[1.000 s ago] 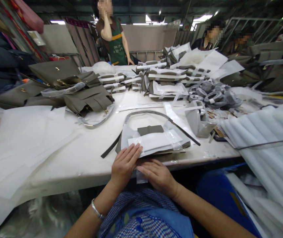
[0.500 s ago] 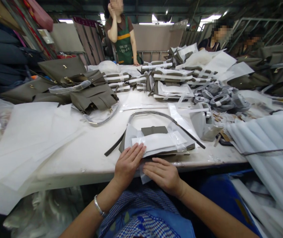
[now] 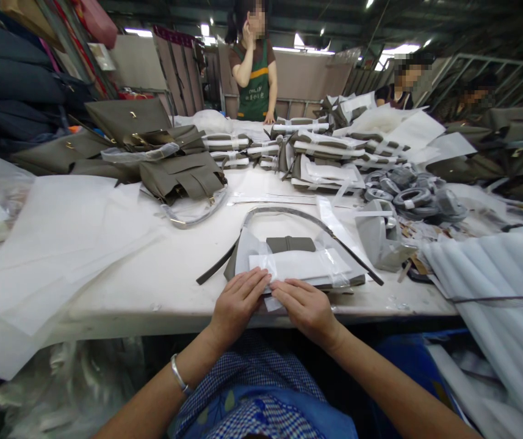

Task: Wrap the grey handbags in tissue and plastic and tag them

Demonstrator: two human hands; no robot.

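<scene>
A dark grey-green handbag (image 3: 291,244) lies on the table at the front edge, its arched handle (image 3: 288,211) in clear wrap. White padding (image 3: 304,264) covers its near side, with clear tape bands across it. My left hand (image 3: 239,303) rests with fingers stretched out on the bag's near edge, over the left tape band. Beside it, almost fingertip to fingertip, my right hand (image 3: 309,308) lies with straight fingers on the same edge. A clear tape end (image 3: 272,303) pokes out below between the hands. What is under my fingers is hidden.
Unwrapped bags (image 3: 181,174) are heaped on the left, near white sheets (image 3: 73,238). Padded bags (image 3: 325,143) are stacked at the back. A tape dispenser (image 3: 378,235), grey rolls (image 3: 410,198) and a foam bundle (image 3: 494,274) stand right. A person in a green apron (image 3: 254,91) stands opposite.
My right hand has moved up from below the table edge onto the bag's near edge, beside my left hand. The hanging tape end now shows less. My left hand stays on the bag.
</scene>
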